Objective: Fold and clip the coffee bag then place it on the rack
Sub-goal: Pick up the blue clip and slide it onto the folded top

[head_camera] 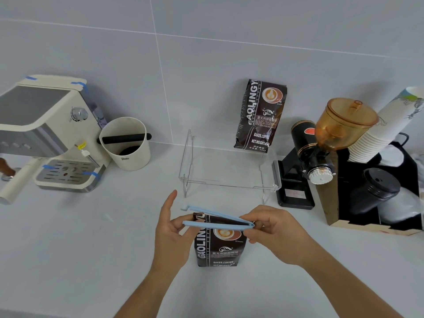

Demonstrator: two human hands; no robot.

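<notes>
**Clipping the folded coffee bag**

Standing near the counter's front edge, the coffee bag (pixel 216 246) has its folded top between the arms of a blue clip (pixel 218 220), not yet snapped. The right hand (pixel 273 232) pinches the hinge end; the left hand (pixel 171 230) steadies the free ends, forefinger raised. Behind, the clear rack (pixel 229 171) holds a second bag (pixel 260 115) on its right, likely leaving room on the left.

Coffee bag (pixel 218 246) stands upright on the worktop (pixel 91 237), top folded. Blue clip (pixel 218 220) straddles the fold, arms still apart. Right grip (pixel 273 232) pinches its hinge end; left grip (pixel 174 228) holds the open end. Clear rack (pixel 229 177) stands beyond both grips.
</notes>
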